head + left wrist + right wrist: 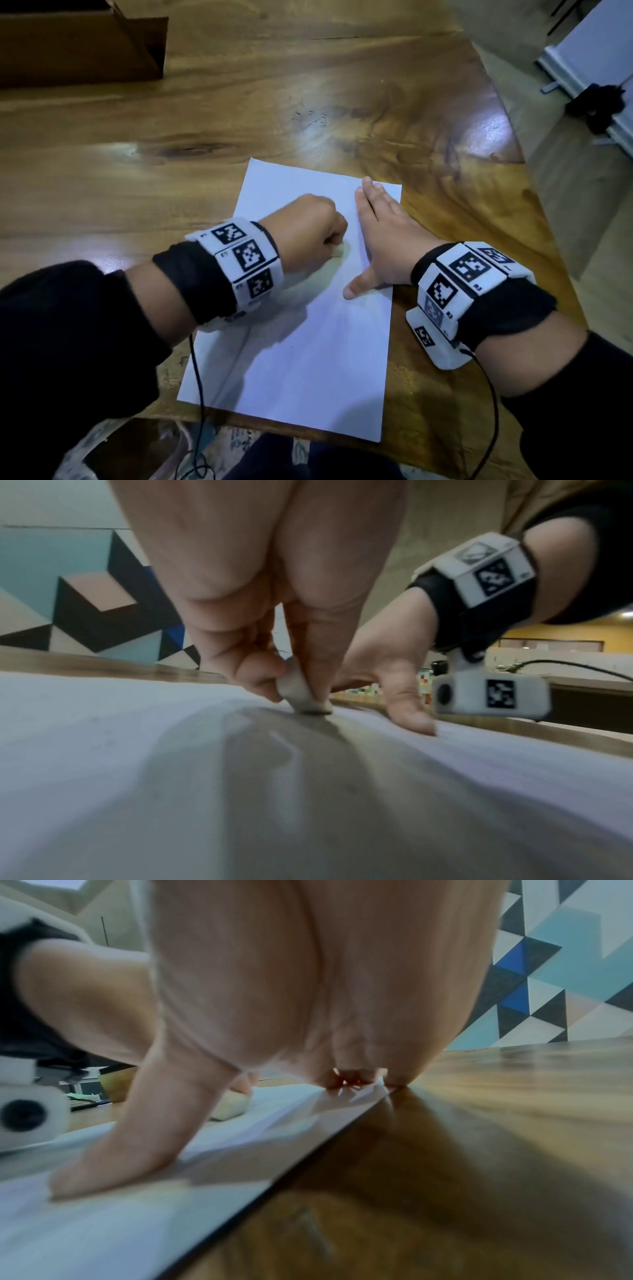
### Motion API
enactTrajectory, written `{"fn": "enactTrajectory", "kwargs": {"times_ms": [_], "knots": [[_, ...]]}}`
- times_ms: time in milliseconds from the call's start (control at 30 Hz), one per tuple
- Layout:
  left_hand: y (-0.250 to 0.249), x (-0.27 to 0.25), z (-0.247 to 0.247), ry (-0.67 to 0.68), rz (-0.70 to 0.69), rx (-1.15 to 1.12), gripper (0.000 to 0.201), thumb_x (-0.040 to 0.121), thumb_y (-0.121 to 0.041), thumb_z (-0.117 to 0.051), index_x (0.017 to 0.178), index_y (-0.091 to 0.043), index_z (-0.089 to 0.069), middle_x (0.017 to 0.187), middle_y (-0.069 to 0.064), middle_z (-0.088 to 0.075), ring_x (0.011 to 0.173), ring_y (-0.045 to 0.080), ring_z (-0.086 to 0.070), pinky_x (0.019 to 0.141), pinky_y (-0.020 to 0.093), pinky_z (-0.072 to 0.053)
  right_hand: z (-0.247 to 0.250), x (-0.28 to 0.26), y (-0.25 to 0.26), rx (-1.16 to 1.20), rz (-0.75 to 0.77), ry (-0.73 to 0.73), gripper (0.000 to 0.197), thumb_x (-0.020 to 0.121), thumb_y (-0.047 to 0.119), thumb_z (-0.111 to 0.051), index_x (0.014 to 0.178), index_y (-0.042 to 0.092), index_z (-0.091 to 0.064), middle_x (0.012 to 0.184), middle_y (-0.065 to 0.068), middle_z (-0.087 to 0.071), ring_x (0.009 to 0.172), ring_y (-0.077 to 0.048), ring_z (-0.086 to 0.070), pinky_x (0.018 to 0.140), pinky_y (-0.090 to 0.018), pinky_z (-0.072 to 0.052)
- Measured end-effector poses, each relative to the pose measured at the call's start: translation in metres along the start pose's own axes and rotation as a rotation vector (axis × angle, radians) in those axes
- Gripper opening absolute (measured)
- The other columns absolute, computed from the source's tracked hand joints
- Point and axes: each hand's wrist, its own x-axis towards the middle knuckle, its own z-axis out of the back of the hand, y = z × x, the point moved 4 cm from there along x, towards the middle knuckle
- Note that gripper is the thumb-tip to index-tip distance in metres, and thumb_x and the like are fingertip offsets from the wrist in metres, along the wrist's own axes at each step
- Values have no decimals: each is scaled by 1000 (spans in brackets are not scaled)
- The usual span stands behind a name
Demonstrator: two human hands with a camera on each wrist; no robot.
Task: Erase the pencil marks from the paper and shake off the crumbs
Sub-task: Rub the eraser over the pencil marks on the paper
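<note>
A white sheet of paper (301,359) lies on the wooden table (239,102) near its front edge. My left hand (308,229) pinches a small white eraser (298,693) between thumb and fingers, its tip pressed onto the upper middle of the paper (137,777). The eraser (337,253) peeks out below the fist in the head view, and it shows as a pale block (231,1104) in the right wrist view. My right hand (380,236) lies flat on the paper's right edge, fingers straight and thumb spread. Pencil marks are too faint to make out.
A brown cardboard box (78,44) stands at the table's far left corner. The table's right edge (534,192) runs close beside my right hand. Cables hang from both wrist bands over the front edge.
</note>
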Motion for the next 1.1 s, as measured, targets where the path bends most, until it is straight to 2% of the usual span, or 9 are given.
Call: {"fn": "enactTrajectory", "kwargs": {"times_ms": [167,233,333,400,533,633,833,967,1100], "knots": [[-13,-36,-23,425,-141,-48,14,75,-18,-59,81,-11,-69,85,10,-67,78,24,-59,71,31,-48,0,0,-1,9,5,-8,148,57,65,-77,145,4,24,152,-10,35,142,-21,27,116,-30,9],[-8,-25,-17,344,-103,-53,13,74,-17,-60,82,-12,-70,86,9,-67,79,24,-59,72,29,-47,-1,0,-1,12,2,-1,148,57,65,-77,145,4,25,152,-9,35,142,-21,27,116,-30,9],[4,0,3,-5,-2,-2,10,78,-16,-60,81,-8,-66,82,7,-58,80,27,-55,72,31,-42,-1,0,-1,0,-1,0,148,56,66,-76,145,4,25,152,-10,35,142,-21,26,116,-30,8],[7,-2,1,-69,10,-14,9,79,-13,-60,77,-6,-64,80,8,-54,76,27,-52,71,31,-41,-1,1,-1,-3,-1,-1,148,57,66,-77,145,5,25,152,-10,35,143,-21,26,116,-31,8],[-1,-45,-19,102,-157,-74,16,73,-16,-61,60,-7,-58,68,9,-55,60,26,-48,58,25,-35,-1,0,-1,7,-1,-3,148,56,65,-77,145,5,25,152,-9,34,142,-20,26,117,-31,7],[1,-50,-22,303,-114,-86,13,73,-20,-63,74,-9,-68,78,4,-63,71,20,-55,63,23,-37,0,0,0,-5,1,-11,148,56,66,-77,145,4,24,153,-10,33,143,-21,26,117,-32,7],[14,-8,2,-99,23,-9,6,78,-10,-59,74,-5,-62,77,7,-51,77,30,-54,66,30,-39,0,-1,0,0,-5,3,147,58,65,-77,145,5,26,152,-8,35,142,-20,27,116,-31,8],[2,-50,-17,93,-156,-69,22,76,-20,-57,58,-8,-54,66,4,-49,60,28,-48,56,24,-29,0,-1,0,11,-4,1,148,57,65,-77,145,6,26,151,-8,36,142,-20,27,118,-32,7],[3,-41,-15,134,-102,-51,12,77,-18,-62,70,-9,-62,75,7,-55,70,23,-50,63,25,-36,0,0,1,7,-5,-3,147,58,64,-78,145,4,25,152,-9,35,142,-21,27,117,-32,7]]}}
